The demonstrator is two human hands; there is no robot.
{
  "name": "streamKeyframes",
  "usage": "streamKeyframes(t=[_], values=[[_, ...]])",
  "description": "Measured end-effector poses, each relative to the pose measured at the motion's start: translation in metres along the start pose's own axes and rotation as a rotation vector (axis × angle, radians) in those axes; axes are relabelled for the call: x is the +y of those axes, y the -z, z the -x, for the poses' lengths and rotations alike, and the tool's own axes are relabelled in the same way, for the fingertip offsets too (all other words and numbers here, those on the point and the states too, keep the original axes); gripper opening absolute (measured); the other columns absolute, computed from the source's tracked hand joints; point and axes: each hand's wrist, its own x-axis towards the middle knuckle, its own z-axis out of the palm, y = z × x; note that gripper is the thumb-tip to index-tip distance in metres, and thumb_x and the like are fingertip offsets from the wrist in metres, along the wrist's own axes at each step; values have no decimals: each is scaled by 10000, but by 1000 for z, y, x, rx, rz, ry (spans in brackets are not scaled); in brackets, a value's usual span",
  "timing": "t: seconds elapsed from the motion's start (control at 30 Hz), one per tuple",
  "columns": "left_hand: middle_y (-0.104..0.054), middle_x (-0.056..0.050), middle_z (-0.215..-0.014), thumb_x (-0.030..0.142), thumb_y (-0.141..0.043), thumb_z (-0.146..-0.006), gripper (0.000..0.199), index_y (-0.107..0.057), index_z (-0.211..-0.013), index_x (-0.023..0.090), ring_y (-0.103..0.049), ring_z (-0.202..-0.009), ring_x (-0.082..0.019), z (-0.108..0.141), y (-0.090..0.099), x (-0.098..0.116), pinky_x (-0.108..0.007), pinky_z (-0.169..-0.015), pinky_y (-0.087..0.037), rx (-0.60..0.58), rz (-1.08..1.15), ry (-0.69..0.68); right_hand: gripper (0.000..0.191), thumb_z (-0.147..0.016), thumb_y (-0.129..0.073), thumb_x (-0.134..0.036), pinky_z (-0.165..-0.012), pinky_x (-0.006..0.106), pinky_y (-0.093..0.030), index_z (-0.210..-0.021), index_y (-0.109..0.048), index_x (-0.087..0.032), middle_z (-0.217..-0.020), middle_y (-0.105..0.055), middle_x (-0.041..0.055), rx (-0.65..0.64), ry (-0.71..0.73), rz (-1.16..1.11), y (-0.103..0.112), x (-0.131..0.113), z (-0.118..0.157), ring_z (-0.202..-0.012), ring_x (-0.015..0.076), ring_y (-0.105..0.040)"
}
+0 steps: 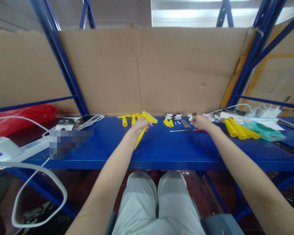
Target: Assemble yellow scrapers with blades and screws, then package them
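My left hand (141,124) is closed round a yellow scraper (149,117), its wide head with a pale blade edge pointing up and right. Just left of it, more yellow scrapers (124,120) lie at the back of the blue shelf. Over small black-and-white packets (190,116) is my right hand (201,122), fingers pinched together; what they grip is hidden. A screwdriver (183,131) with a red handle lies just below that hand. Between my hands are a stack of small packets (173,116), yellow flat pieces (168,123), tiny screws (177,122) and thin metal strips (185,123).
Yellow tubular handles (240,128) and a green plastic packet (263,131) lie on the right of the blue shelf (166,148). White cables, a power strip (26,151) and a red bag (24,118) occupy the left. Cardboard (161,71) walls the back, between blue posts.
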Motion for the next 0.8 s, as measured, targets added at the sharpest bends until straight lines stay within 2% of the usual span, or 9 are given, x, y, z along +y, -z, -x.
streamKeyframes(t=[0.1,0.23,0.33,0.53,0.8], values=[[-495,38,-472,6,-526,-740,197,-489,-592,131,-374,-353,-36,-3,0,-2,-190,-387,-275,23,-53,41,218,-797,-508,-321,-839,494,-406,-809,-691,-202,-963,-678,115,37,-60,80,-9,28,12,-968,301,-588],[-506,33,-502,3,-517,-725,168,-504,-618,131,-371,-373,-40,-8,1,-5,-196,-412,-295,44,-100,69,317,-731,-580,-489,-768,360,-465,-824,-701,-210,-859,-693,78,-134,57,-125,-25,63,11,-831,236,-623],[-521,27,-534,6,-511,-727,134,-534,-670,125,-374,-384,-41,-11,1,-8,-196,-427,-313,53,-121,89,350,-672,-632,-519,-723,324,-473,-844,-702,-222,-820,-697,61,-174,109,-209,-32,76,5,-778,217,-627],[-557,-1,-586,16,-508,-758,99,-577,-768,86,-389,-401,-43,-15,-1,-11,-196,-421,-316,43,-161,122,344,-654,-653,-521,-666,303,-467,-823,-704,-226,-763,-692,52,-196,160,-246,-36,67,4,-723,204,-623],[-583,-39,-619,25,-536,-740,107,-617,-799,65,-399,-419,-58,-20,-5,-15,-207,-419,-332,48,-247,121,309,-702,-628,-501,-666,300,-453,-826,-687,-224,-758,-683,41,-91,242,-266,-41,40,7,-723,190,-609]])
